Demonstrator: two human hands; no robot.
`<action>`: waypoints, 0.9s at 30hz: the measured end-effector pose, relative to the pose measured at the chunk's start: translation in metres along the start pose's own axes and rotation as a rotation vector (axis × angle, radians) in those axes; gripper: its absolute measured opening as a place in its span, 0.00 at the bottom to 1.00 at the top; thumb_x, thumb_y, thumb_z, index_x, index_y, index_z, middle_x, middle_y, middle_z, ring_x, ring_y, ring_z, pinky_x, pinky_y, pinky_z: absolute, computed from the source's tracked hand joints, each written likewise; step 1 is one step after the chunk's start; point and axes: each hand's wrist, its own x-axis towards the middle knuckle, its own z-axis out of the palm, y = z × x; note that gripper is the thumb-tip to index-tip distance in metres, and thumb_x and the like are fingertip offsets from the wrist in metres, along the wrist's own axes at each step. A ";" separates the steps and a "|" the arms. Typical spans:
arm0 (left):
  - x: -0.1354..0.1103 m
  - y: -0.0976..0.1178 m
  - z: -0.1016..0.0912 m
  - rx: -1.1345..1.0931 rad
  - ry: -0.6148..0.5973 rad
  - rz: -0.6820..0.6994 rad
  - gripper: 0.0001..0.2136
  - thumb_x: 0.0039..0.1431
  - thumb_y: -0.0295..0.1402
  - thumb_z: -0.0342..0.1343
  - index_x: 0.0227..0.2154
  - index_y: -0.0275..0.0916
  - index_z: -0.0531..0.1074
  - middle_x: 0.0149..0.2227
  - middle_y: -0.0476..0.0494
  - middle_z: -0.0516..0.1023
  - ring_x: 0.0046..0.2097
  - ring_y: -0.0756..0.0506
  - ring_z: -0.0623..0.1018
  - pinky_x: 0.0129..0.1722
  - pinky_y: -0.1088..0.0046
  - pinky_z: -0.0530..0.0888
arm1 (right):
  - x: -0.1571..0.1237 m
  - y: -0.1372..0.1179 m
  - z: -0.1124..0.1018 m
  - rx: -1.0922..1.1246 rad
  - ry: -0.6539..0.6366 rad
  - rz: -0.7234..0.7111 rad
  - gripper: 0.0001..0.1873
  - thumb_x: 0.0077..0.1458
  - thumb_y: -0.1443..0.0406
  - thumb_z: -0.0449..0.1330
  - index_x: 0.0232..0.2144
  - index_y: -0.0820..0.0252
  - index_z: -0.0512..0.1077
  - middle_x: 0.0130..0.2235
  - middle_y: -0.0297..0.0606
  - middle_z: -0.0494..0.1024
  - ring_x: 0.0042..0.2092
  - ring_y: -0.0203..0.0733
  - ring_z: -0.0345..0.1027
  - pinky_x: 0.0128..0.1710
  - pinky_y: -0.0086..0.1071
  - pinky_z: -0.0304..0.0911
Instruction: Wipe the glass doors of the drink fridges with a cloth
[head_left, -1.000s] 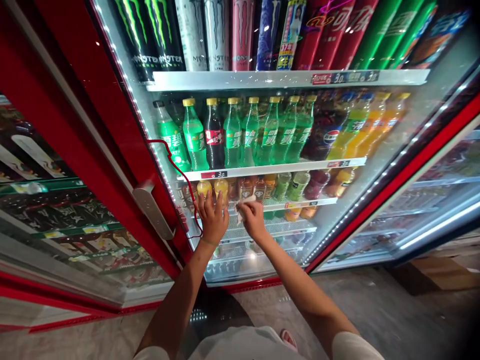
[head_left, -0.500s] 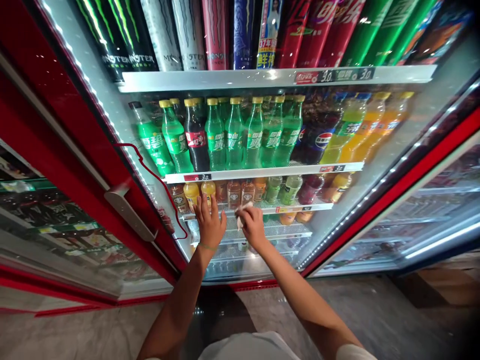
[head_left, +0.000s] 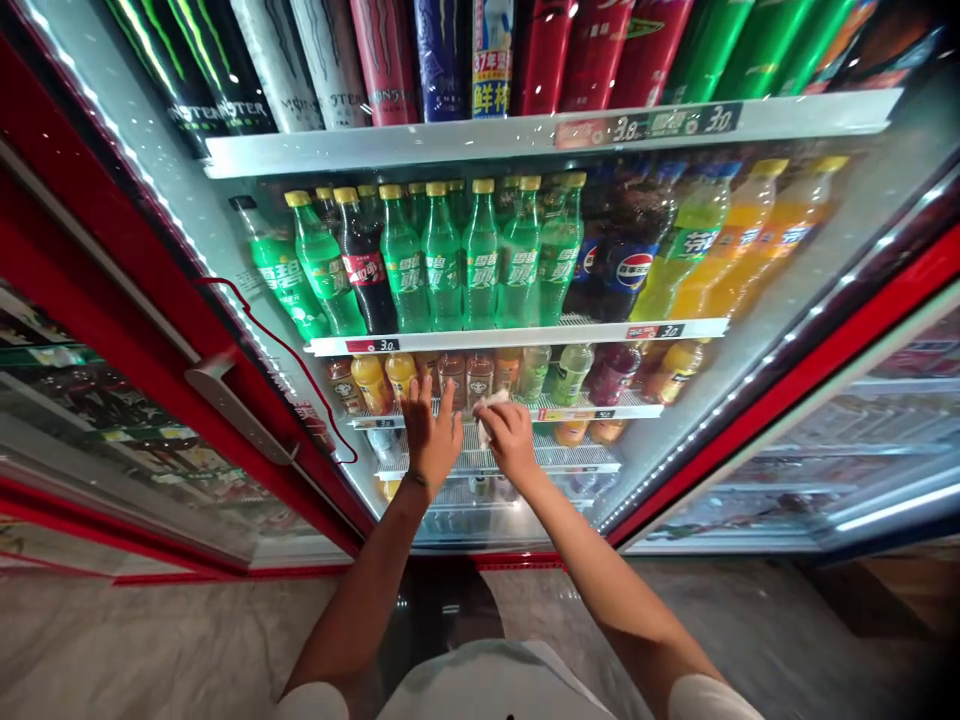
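Observation:
My left hand [head_left: 431,435] lies flat with spread fingers against the glass door [head_left: 697,400] of a drinks fridge, level with the lower shelf [head_left: 600,408] of small bottles. Just to its right, my right hand [head_left: 510,435] is closed on a small white cloth [head_left: 489,402] pressed against the same glass. Behind the glass, small orange and brown bottles [head_left: 371,382] stand on that shelf.
Green soda bottles [head_left: 442,260], a dark cola bottle [head_left: 364,265] and orange bottles [head_left: 739,240] fill the shelf above; tall cans [head_left: 375,60] stand on the top shelf. A grey door handle [head_left: 232,400] sits on the red frame at left. Another fridge door [head_left: 862,440] is at right.
The view has shifted, so the fridge sits further left and lower in frame. Both hands stay on the glass, a little higher against the shelf than before.

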 end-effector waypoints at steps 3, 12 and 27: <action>0.002 0.008 0.005 -0.011 0.039 -0.023 0.33 0.66 0.31 0.56 0.71 0.39 0.56 0.73 0.26 0.53 0.76 0.27 0.47 0.71 0.35 0.51 | 0.062 0.023 -0.011 -0.049 0.049 0.055 0.23 0.64 0.72 0.55 0.58 0.52 0.75 0.52 0.45 0.75 0.55 0.52 0.66 0.57 0.48 0.64; 0.007 0.036 0.014 -0.041 0.065 -0.028 0.37 0.65 0.31 0.57 0.73 0.35 0.47 0.73 0.20 0.51 0.76 0.26 0.48 0.70 0.38 0.57 | -0.039 0.038 -0.022 -0.071 0.041 -0.038 0.21 0.65 0.71 0.55 0.57 0.54 0.75 0.44 0.42 0.79 0.45 0.46 0.69 0.47 0.39 0.70; 0.007 0.091 0.034 -0.039 0.116 0.042 0.29 0.64 0.30 0.59 0.67 0.39 0.63 0.71 0.24 0.55 0.75 0.28 0.52 0.70 0.40 0.59 | -0.045 0.086 -0.062 -0.117 0.028 -0.019 0.19 0.67 0.67 0.55 0.55 0.54 0.79 0.42 0.43 0.81 0.44 0.48 0.73 0.45 0.41 0.71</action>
